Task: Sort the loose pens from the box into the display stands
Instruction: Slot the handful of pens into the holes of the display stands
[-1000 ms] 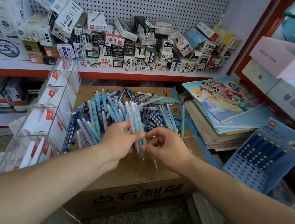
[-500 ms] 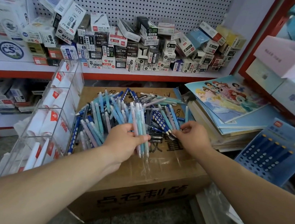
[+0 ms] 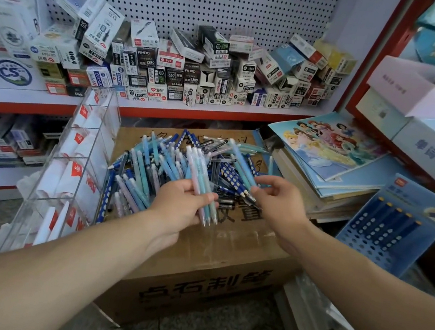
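Barely started imo: left hand [image 3: 179, 207] grip clamped on a few pastel pens [image 3: 199, 179], right hand [image 3: 279, 204] pinches one teal pen [image 3: 242, 161], pile [image 3: 154, 167] mostly unsorted.

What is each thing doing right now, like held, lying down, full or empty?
Left hand, gripping a bundle of pastel pens.
Right hand, pinching a teal pen.
Box, closed.
Pile, lying loose on top of it.
Clear stand, no pens seen inside.
Blue stand, five pens in, most holes empty.
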A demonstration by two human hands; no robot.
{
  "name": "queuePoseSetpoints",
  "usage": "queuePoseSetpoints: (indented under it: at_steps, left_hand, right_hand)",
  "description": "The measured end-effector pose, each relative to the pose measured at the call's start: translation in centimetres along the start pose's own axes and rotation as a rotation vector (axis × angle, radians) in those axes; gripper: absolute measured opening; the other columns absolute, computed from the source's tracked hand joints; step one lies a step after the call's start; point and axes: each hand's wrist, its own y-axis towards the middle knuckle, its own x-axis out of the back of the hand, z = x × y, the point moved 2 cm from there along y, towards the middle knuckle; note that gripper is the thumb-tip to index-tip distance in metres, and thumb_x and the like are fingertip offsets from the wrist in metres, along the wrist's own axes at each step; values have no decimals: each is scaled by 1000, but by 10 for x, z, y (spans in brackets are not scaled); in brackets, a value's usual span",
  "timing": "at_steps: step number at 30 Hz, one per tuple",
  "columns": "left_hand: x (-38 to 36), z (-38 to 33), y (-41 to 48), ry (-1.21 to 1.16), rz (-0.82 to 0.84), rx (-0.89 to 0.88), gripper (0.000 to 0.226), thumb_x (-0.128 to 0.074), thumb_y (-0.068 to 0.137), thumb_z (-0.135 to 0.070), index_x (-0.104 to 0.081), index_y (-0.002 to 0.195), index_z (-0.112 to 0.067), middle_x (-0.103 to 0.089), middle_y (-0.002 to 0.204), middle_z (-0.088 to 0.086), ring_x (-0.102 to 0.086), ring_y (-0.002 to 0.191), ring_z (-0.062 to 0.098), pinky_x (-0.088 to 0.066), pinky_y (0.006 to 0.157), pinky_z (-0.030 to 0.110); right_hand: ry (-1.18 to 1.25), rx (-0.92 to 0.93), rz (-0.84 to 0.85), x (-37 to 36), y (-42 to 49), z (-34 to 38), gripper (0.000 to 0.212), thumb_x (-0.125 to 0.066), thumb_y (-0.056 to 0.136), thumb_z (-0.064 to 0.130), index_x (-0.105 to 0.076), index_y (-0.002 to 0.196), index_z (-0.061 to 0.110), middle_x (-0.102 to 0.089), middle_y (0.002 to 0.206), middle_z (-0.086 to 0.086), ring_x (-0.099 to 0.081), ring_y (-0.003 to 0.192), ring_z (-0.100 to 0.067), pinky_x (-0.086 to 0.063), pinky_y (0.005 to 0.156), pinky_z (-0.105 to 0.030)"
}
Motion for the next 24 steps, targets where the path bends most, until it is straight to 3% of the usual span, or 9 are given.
queuePoseSetpoints:
  at_steps: [6, 10, 12, 14, 18, 21, 24]
  left_hand:
    - [-7, 0, 2, -36, -38, 2, 15, -61, 98, 0, -67, 107, -10, -74, 106, 17, -73, 96, 28, -60, 90, 51]
    - [-6, 3, 4, -16, -50, -2, 16, -58, 100, -1, -66, 101, -14, -72, 108, 18, -71, 101, 34, -58, 93, 53]
    - [-6, 5, 4, 2, -66, -15, 16, -62, 98, -2, -66, 98, -18, -73, 106, 16, -71, 101, 33, -57, 94, 53]
    - [-4, 6, 5, 23, -93, -35, 15, -67, 95, -6, -68, 97, -20, -74, 103, 13, -71, 101, 31, -58, 93, 50]
    - [1, 7, 7, 43, -120, -41, 14, -71, 93, -9, -71, 104, -17, -75, 98, 10, -72, 96, 28, -59, 81, 41]
    - [3, 4, 6, 48, -81, -46, 20, -72, 91, -9, -69, 109, -17, -78, 102, 6, -76, 93, 21, -60, 87, 41]
    - [2, 2, 3, 51, -19, -50, 31, -70, 91, -6, -65, 121, -12, -77, 105, 7, -77, 88, 15, -60, 74, 28]
  right_hand:
    - [-1, 84, 247, -30, -33, 4, 15, -70, 94, 9, -69, 101, 22, -68, 76, -5, -63, 66, -11, -45, 51, -14]
    - [-26, 140, 303, -37, -36, 1, 16, -72, 92, 6, -68, 105, 15, -74, 86, -16, -69, 70, -18, -58, 64, -24]
    - [-55, 176, 316, -39, -36, 0, 18, -73, 91, 8, -67, 105, 17, -74, 85, -13, -70, 73, -19, -60, 70, -28]
    - [-93, 217, 334, -41, -37, 0, 19, -74, 91, 10, -65, 105, 17, -73, 83, -6, -68, 70, -11, -58, 66, -23]
    - [-141, 265, 393, -42, -39, 5, 14, -75, 91, 17, -66, 100, 23, -72, 84, -1, -66, 70, -5, -56, 65, -21]
    - [-222, 246, 245, -24, -20, 8, 3, -70, 95, 27, -70, 94, 24, -70, 82, 6, -66, 72, -5, -55, 64, -20]
    - [-333, 134, -43, 8, 18, -2, 12, -67, 97, 31, -67, 104, 21, -67, 88, 7, -65, 78, -9, -50, 61, -23]
